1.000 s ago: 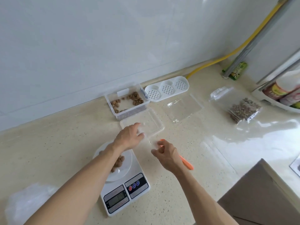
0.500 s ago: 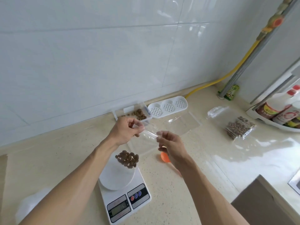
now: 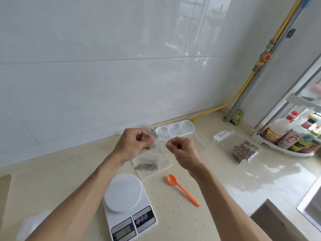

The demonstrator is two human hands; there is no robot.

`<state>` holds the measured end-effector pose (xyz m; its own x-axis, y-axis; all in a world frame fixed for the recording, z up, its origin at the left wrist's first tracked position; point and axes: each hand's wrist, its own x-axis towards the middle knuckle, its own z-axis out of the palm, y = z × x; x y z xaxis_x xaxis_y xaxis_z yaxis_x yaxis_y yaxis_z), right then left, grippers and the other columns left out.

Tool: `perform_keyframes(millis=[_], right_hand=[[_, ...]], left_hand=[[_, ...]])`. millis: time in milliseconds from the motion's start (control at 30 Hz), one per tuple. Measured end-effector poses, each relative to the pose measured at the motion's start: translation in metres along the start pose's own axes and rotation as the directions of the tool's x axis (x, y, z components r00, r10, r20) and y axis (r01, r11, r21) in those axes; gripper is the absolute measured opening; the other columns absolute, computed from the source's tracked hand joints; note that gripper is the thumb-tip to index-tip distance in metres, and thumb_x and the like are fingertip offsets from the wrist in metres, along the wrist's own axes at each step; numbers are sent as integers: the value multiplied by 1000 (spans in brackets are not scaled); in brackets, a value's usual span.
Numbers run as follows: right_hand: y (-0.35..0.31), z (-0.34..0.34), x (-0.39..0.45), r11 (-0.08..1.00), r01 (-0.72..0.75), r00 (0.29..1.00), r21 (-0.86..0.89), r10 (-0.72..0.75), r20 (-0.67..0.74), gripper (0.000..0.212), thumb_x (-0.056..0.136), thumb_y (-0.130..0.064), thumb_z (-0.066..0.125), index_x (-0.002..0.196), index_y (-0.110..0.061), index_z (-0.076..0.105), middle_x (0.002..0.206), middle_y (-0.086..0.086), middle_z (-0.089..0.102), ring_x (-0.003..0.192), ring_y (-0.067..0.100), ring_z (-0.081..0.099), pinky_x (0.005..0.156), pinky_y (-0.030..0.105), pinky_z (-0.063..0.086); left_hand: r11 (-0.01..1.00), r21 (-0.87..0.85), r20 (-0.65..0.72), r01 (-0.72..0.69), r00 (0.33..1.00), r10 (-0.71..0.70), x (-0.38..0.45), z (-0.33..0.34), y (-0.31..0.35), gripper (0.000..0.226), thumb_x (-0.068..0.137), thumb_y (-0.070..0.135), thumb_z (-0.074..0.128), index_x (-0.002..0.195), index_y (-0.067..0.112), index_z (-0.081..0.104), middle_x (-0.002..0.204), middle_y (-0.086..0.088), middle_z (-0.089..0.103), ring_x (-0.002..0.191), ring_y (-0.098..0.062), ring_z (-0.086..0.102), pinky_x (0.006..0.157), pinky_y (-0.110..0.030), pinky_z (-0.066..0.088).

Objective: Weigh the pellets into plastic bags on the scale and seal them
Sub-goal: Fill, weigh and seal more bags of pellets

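Pinching the mouth of a clear plastic bag [image 3: 152, 158], both hands were up over the middle of the tabletop [image 3: 57, 173], toward its back edge. Left hand [image 3: 132, 146] had fingers and thumb clamped on the bag's top left corner; right hand [image 3: 182, 150] was curled w/ fingertips closed on the top right part of the mouth, as far as the blur let me tell. The bag hung between them, smeared by motion, w/ the pellets [image 3: 146, 166] as a brown-grey clump at its bottom, above a clear tray [image 3: 165, 168] lying on the tabletop.

Scale [image 3: 128, 206] sat near the front edge, platter bare, display unreadable. Orange spoon [image 3: 182, 189] lay just right of it, apart from both arms. A second bag of pellets [image 3: 245, 151] lay toward the right side, well apart. White perforated tray [image 3: 174, 131] ran along the back edge by the wall.

Risks, imo: seal strip probably wasn't pressed shut yet, so a tilt or a slipped pinch could spill pellets onto tray and tabletop. Thin film + misaligned zip tracks could leave a gap that looks closed. A pellet caught in the strip would do the same.

Room: open tabletop btw scale and left edge, and btw spoon and right-hand bag. Wall closed off the back; a lower step or ledge cut in at front right, w/ a bottle rack [image 3: 295, 136] at the far right corner.
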<state>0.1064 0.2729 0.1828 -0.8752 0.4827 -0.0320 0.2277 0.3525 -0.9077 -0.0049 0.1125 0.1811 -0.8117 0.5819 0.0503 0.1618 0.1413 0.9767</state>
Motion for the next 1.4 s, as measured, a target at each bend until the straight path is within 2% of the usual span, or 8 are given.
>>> perform_keyframes(millis=[100, 300, 500, 700, 867, 1000, 1133, 1400], right_hand=[[-7, -5, -4, 1000, 22, 999, -4, -22, -32, 23, 91, -12, 67, 69, -16, 66, 61, -9, 49, 49, -3, 39, 49, 11, 35], [-20, -2, -8, 985, 105, 991, -137, -92, 99, 5, 87, -17, 73, 85, -13, 75, 79, 1, 71, 65, 6, 58, 62, 19, 50], [-24, 6, -4, 920, 202, 979, -335, -178, 102, 28, 89, -15, 68, 63, -21, 62, 65, -3, 63, 57, 5, 50, 55, 26, 44], [-30, 7, -7, 931, 208, 978, -301, -189, 91, 9, 87, -19, 71, 79, -23, 72, 75, -12, 68, 68, -2, 61, 64, 14, 49], [-33, 7, -8, 919, 250, 968, -305, -234, 87, 13, 87, -14, 70, 75, -17, 73, 74, 1, 70, 72, 20, 66, 67, 35, 53], [-29, -8, -6, 963, 171, 985, -207, -159, 73, 9, 87, -18, 73, 78, -16, 72, 78, 3, 72, 65, 11, 62, 64, 26, 52], [-9, -41, -3, 994, 65, 997, -87, -61, 49, 15, 93, -21, 66, 83, -10, 71, 78, 8, 70, 70, 13, 60, 75, 37, 55], [28, -86, 21, 989, 52, 999, -135, -53, -4, 20, 94, -22, 65, 75, -18, 69, 67, -3, 64, 61, 11, 55, 59, 28, 46]], left_hand=[[997, 74, 20, -11, 1000, 10, -2, -5, -1, 9, 85, 20, 73, 77, 16, 74, 69, -3, 71, 68, -18, 66, 74, -37, 54], [975, 191, 39, -112, 994, 106, -11, -1, 3, 17, 89, 14, 69, 71, 12, 68, 59, 0, 64, 55, -11, 59, 62, -38, 56], [997, 58, 75, -43, 996, 38, -16, -2, 10, 13, 88, 12, 69, 78, 3, 70, 62, -3, 66, 58, -11, 63, 62, -26, 56], [993, 88, 54, -79, 996, 74, -18, -6, 17, 14, 87, 9, 70, 74, 3, 69, 60, -3, 66, 54, -10, 61, 56, -19, 50], [989, 86, 63, -116, 992, 111, -18, 1, 20, 19, 88, 7, 68, 70, 8, 66, 54, 3, 61, 50, -7, 56, 53, -17, 47], [987, 67, 53, -146, 988, 143, -13, 7, 19, 21, 90, 7, 66, 69, 11, 62, 56, 4, 59, 51, -8, 55, 53, -20, 47], [997, -42, 26, -66, 997, 67, -3, 19, 16, 17, 94, 8, 59, 77, 7, 59, 63, -2, 59, 54, -10, 57, 56, -25, 52], [992, 114, 164, -58, 986, 39, 29, 79, 17, 16, 96, 16, 59, 82, 12, 66, 67, -2, 64, 57, -11, 61, 55, -25, 53]])
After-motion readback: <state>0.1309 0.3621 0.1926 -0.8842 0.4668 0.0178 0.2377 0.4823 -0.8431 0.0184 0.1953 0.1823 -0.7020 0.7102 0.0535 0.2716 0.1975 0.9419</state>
